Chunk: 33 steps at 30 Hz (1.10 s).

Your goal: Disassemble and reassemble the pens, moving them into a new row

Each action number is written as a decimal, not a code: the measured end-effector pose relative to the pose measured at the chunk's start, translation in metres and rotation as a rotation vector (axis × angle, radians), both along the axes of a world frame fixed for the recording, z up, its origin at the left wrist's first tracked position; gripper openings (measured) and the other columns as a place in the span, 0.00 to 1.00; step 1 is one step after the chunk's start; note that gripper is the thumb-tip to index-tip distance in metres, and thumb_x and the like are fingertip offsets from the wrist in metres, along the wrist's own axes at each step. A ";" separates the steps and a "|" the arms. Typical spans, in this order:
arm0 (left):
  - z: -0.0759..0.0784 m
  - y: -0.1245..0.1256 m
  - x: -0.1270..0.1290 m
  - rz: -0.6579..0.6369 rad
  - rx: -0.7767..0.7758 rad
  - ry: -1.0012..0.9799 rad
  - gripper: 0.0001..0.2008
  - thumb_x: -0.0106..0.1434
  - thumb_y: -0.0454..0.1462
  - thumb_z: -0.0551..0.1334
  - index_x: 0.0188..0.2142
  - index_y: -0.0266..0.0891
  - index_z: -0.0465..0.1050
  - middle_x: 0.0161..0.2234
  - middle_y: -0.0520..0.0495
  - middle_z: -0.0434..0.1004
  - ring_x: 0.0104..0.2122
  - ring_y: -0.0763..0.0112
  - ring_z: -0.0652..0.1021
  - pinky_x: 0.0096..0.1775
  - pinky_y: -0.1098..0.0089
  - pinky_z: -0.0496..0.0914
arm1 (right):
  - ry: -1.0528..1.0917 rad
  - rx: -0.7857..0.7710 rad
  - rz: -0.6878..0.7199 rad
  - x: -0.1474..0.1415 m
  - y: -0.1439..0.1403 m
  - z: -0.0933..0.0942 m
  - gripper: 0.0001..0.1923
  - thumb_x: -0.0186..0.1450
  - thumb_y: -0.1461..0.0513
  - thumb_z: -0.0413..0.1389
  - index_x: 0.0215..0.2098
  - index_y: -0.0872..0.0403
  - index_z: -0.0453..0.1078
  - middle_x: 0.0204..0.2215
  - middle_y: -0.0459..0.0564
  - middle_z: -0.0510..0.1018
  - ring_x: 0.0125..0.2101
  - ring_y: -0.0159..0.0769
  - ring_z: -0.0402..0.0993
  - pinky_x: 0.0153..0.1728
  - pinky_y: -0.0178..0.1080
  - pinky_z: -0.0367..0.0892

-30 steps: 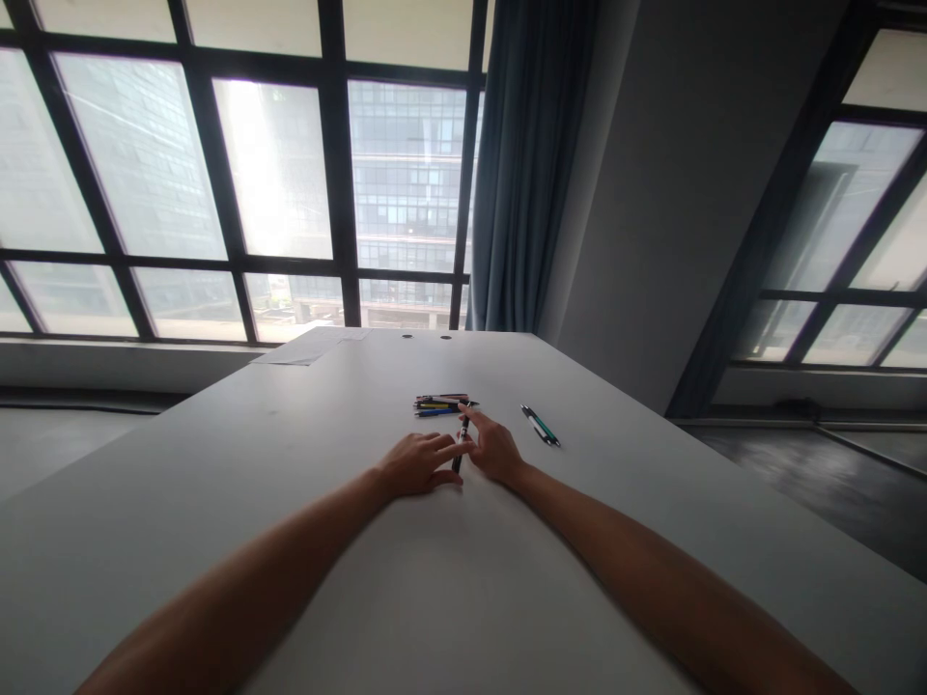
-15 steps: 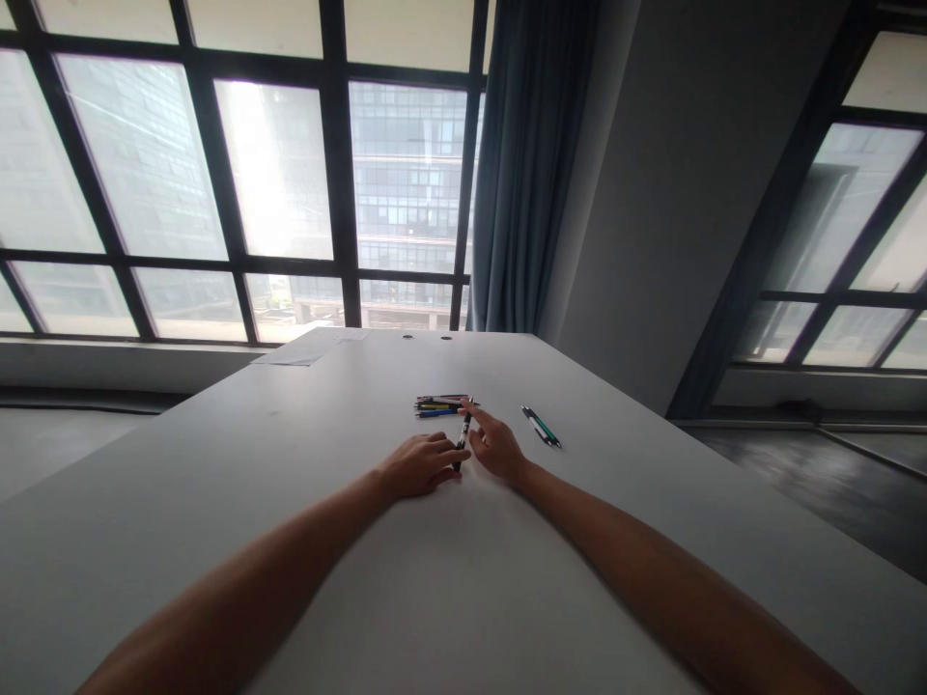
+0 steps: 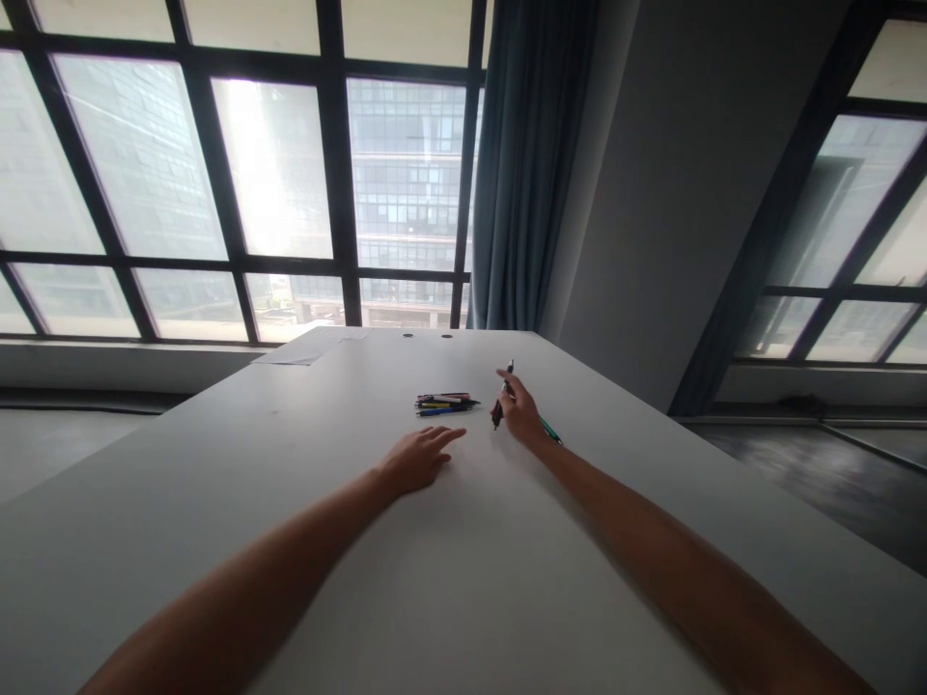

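My right hand [image 3: 519,406] grips a dark pen [image 3: 497,415] with a light band, tilted, its upper end sticking out above the fingers. Behind that hand a green pen [image 3: 551,431] lies on the table, mostly covered by the hand and wrist. My left hand [image 3: 418,458] rests low over the table with fingers stretched out and nothing in them. Just beyond its fingertips lies a small pile of several pens [image 3: 443,404], with blue, yellow, white and reddish barrels side by side.
The white table [image 3: 348,579] stretches away toward the windows. A sheet of paper [image 3: 294,354] lies at its far left edge, and two dark round spots [image 3: 446,337] sit near the far end. A blue curtain [image 3: 518,193] hangs behind.
My left hand has let go of the pen and its fingers have straightened. My right hand has carried the pen to the right, over the two pens lying there.
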<state>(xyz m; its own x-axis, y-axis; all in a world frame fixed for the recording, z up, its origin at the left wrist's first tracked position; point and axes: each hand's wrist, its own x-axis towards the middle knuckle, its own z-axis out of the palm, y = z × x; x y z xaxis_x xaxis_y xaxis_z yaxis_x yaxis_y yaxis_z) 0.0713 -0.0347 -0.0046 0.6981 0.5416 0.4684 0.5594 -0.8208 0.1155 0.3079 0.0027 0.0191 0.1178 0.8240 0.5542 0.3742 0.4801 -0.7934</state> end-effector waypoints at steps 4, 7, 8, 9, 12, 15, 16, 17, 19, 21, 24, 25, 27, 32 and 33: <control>-0.003 0.002 -0.001 0.028 -0.005 -0.014 0.19 0.66 0.38 0.53 0.56 0.43 0.64 0.49 0.44 0.74 0.45 0.65 0.75 0.46 0.64 0.71 | -0.092 -0.008 -0.284 0.056 0.017 0.005 0.32 0.60 0.58 0.49 0.63 0.52 0.52 0.29 0.44 0.71 0.23 0.32 0.68 0.29 0.36 0.66; -0.003 0.003 -0.001 0.037 -0.006 -0.017 0.14 0.66 0.39 0.53 0.49 0.41 0.70 0.43 0.45 0.77 0.43 0.65 0.74 0.44 0.65 0.70 | -0.219 -0.071 -0.442 0.095 0.026 -0.001 0.31 0.59 0.61 0.48 0.61 0.53 0.55 0.27 0.45 0.73 0.26 0.35 0.69 0.32 0.37 0.64; -0.003 0.003 0.000 0.042 -0.008 -0.017 0.13 0.67 0.39 0.53 0.47 0.41 0.71 0.42 0.45 0.77 0.42 0.65 0.74 0.43 0.66 0.70 | -0.250 -0.114 -0.466 0.105 0.029 -0.003 0.31 0.59 0.62 0.47 0.62 0.53 0.55 0.26 0.46 0.73 0.26 0.36 0.69 0.32 0.37 0.64; -0.002 0.003 0.000 0.047 -0.010 -0.015 0.13 0.67 0.39 0.53 0.45 0.41 0.72 0.41 0.45 0.77 0.41 0.65 0.74 0.42 0.66 0.70 | -0.273 -0.164 -0.477 0.114 0.031 -0.006 0.31 0.59 0.62 0.47 0.62 0.53 0.55 0.26 0.46 0.74 0.26 0.36 0.69 0.32 0.36 0.63; -0.001 0.002 0.001 0.067 -0.017 -0.004 0.12 0.66 0.39 0.53 0.42 0.40 0.74 0.39 0.45 0.78 0.40 0.66 0.74 0.40 0.67 0.70 | -0.367 -0.314 -0.481 0.129 0.036 -0.012 0.26 0.59 0.62 0.48 0.57 0.54 0.64 0.26 0.47 0.75 0.28 0.37 0.71 0.32 0.35 0.62; 0.000 0.001 0.001 0.070 -0.021 0.002 0.12 0.66 0.39 0.53 0.40 0.40 0.74 0.39 0.45 0.77 0.39 0.66 0.74 0.40 0.67 0.69 | -0.509 -0.419 -0.498 0.133 0.037 -0.017 0.21 0.58 0.61 0.52 0.49 0.53 0.72 0.30 0.50 0.78 0.33 0.38 0.73 0.33 0.34 0.63; 0.000 0.001 0.001 0.068 -0.021 0.001 0.12 0.66 0.39 0.53 0.39 0.40 0.74 0.38 0.45 0.77 0.39 0.66 0.74 0.40 0.67 0.69 | -0.552 -0.448 -0.510 0.133 0.037 -0.019 0.20 0.57 0.60 0.53 0.48 0.52 0.73 0.32 0.51 0.79 0.34 0.39 0.73 0.34 0.35 0.63; 0.000 0.001 0.001 0.067 -0.021 0.000 0.12 0.66 0.39 0.53 0.39 0.40 0.74 0.38 0.45 0.77 0.39 0.66 0.74 0.40 0.67 0.69 | -0.590 -0.476 -0.522 0.132 0.036 -0.020 0.20 0.57 0.60 0.54 0.46 0.52 0.74 0.34 0.52 0.79 0.36 0.40 0.74 0.34 0.35 0.63; -0.001 0.002 0.001 0.066 -0.020 -0.002 0.12 0.66 0.39 0.53 0.38 0.40 0.75 0.38 0.45 0.77 0.39 0.66 0.74 0.40 0.67 0.69 | -0.648 -0.519 -0.544 0.130 0.035 -0.023 0.19 0.55 0.59 0.55 0.45 0.52 0.75 0.37 0.53 0.80 0.38 0.42 0.75 0.35 0.35 0.64; -0.001 0.002 0.001 0.064 -0.016 -0.002 0.12 0.66 0.39 0.53 0.37 0.40 0.75 0.38 0.45 0.77 0.39 0.67 0.74 0.40 0.68 0.69 | -0.688 -0.541 -0.555 0.128 0.034 -0.024 0.20 0.54 0.58 0.55 0.45 0.51 0.76 0.41 0.54 0.79 0.40 0.44 0.75 0.35 0.36 0.65; -0.002 0.003 0.001 0.059 -0.011 -0.009 0.12 0.66 0.38 0.53 0.36 0.40 0.75 0.38 0.45 0.77 0.39 0.67 0.74 0.40 0.68 0.69 | -0.724 -0.564 -0.546 0.126 0.034 -0.023 0.21 0.55 0.57 0.54 0.46 0.51 0.76 0.43 0.55 0.79 0.42 0.45 0.75 0.37 0.37 0.66; -0.002 0.003 0.001 0.056 -0.011 -0.013 0.11 0.66 0.38 0.53 0.36 0.40 0.75 0.38 0.45 0.77 0.40 0.67 0.74 0.40 0.68 0.69 | -0.729 -0.567 -0.541 0.126 0.034 -0.023 0.21 0.55 0.57 0.54 0.46 0.51 0.76 0.43 0.55 0.79 0.43 0.45 0.75 0.37 0.37 0.66; -0.002 0.002 0.001 0.054 -0.014 -0.017 0.11 0.66 0.38 0.53 0.36 0.41 0.75 0.37 0.46 0.77 0.40 0.67 0.74 0.40 0.68 0.69 | -0.730 -0.559 -0.535 0.126 0.034 -0.022 0.20 0.56 0.58 0.53 0.45 0.51 0.76 0.44 0.55 0.79 0.43 0.45 0.75 0.38 0.37 0.66; 0.000 0.002 0.002 0.057 -0.031 -0.017 0.12 0.66 0.38 0.53 0.35 0.40 0.75 0.37 0.45 0.77 0.40 0.67 0.74 0.40 0.68 0.69 | -0.715 -0.540 -0.529 0.129 0.037 -0.025 0.19 0.56 0.59 0.53 0.44 0.50 0.76 0.42 0.53 0.79 0.42 0.43 0.75 0.38 0.35 0.66; 0.000 0.001 0.002 0.056 -0.033 -0.018 0.12 0.66 0.38 0.53 0.35 0.40 0.75 0.37 0.45 0.77 0.40 0.67 0.74 0.41 0.68 0.69 | -0.717 -0.538 -0.525 0.130 0.038 -0.026 0.19 0.56 0.60 0.53 0.44 0.50 0.76 0.42 0.52 0.79 0.42 0.42 0.75 0.37 0.35 0.66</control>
